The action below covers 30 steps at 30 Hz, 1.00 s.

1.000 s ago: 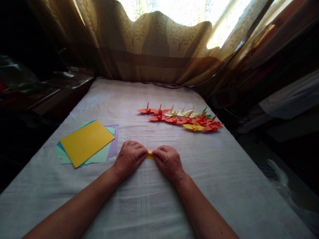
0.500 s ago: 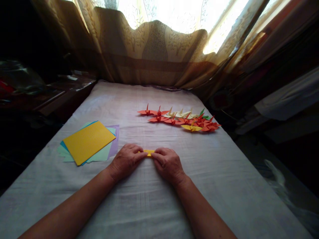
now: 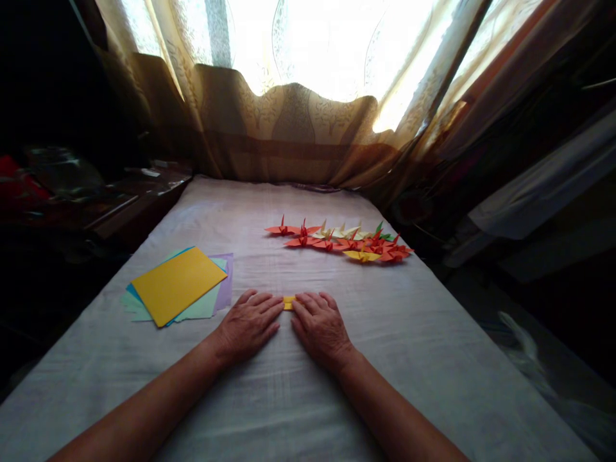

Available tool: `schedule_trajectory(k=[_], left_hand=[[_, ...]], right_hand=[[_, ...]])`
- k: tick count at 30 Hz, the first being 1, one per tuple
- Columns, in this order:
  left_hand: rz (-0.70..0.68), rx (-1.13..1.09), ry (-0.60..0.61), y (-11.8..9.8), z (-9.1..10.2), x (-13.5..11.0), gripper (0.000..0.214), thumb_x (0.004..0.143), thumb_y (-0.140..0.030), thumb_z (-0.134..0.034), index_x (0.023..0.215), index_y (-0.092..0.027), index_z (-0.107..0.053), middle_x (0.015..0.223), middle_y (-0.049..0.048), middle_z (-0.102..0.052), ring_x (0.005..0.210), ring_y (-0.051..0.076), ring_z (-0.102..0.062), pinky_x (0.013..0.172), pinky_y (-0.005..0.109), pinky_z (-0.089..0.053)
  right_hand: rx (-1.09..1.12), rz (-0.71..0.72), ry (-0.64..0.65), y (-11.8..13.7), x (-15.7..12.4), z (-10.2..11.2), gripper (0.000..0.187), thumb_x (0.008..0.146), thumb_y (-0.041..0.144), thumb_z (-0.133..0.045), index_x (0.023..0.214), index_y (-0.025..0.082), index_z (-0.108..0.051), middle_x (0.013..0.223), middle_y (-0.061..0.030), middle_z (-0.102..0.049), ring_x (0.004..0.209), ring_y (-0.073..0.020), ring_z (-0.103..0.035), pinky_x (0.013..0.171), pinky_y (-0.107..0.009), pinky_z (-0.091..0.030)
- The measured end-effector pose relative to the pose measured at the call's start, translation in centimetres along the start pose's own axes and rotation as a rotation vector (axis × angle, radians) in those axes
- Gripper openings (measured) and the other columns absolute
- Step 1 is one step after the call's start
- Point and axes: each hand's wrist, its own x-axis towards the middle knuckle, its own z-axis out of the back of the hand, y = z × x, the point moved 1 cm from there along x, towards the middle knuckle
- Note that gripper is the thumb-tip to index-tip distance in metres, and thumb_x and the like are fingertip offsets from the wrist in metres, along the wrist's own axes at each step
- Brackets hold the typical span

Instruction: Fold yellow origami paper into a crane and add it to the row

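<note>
A small folded strip of yellow paper [image 3: 288, 303] lies on the cloth in front of me, mostly covered at both ends. My left hand [image 3: 250, 323] rests palm down on its left end, fingers stretched out flat and thumb apart. From the other side, my right hand [image 3: 320, 326] presses the right end with its fingers extended, also open. Only the short middle part of the strip shows between the fingertips.
Left of my hands lies a stack of paper sheets [image 3: 179, 285], yellow on top. Beyond my right hand stand several folded paper cranes [image 3: 353, 244] in red, cream, yellow and green. A pale cloth [image 3: 289, 410] covers the surface. A curtain [image 3: 289, 128] hangs behind.
My fingers and thumbs have gone from pinching the strip's ends to lying flat on top of it. The camera view has tilted up slightly.
</note>
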Motion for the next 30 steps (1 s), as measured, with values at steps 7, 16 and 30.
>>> schedule_trajectory(k=[7,16,30], left_hand=[[0.082,-0.050,0.040,0.3,-0.1,-0.2,0.042,0.100,-0.041,-0.042,0.137,-0.028,-0.055,0.140,-0.0001,-0.060,0.134,0.027,-0.047,0.113,0.045,-0.022],[0.119,0.006,0.081,1.4,0.0,-1.8,0.044,0.099,-0.046,-0.043,0.141,-0.035,-0.051,0.145,-0.0017,-0.055,0.142,0.030,-0.036,0.118,0.053,-0.011],[0.335,0.161,-0.102,-0.9,4.0,-0.1,0.026,0.096,-0.029,-0.050,0.111,-0.020,-0.069,0.120,0.0084,-0.071,0.124,0.033,-0.056,0.110,0.055,-0.031]], right_hand=[[0.102,-0.141,0.325,1.5,0.0,0.0,0.059,0.101,0.049,-0.038,0.151,0.019,-0.037,0.158,-0.0080,-0.031,0.147,-0.0254,-0.028,0.120,-0.052,-0.011],[0.088,-0.334,0.454,0.3,-0.9,1.2,0.063,0.100,0.051,-0.032,0.155,0.021,-0.027,0.162,-0.0036,-0.017,0.151,-0.0242,-0.013,0.121,-0.054,-0.004],[0.054,-0.332,0.464,0.6,-0.9,1.1,0.063,0.100,0.050,-0.030,0.155,0.021,-0.026,0.163,-0.0015,-0.016,0.151,-0.0223,-0.012,0.121,-0.052,-0.003]])
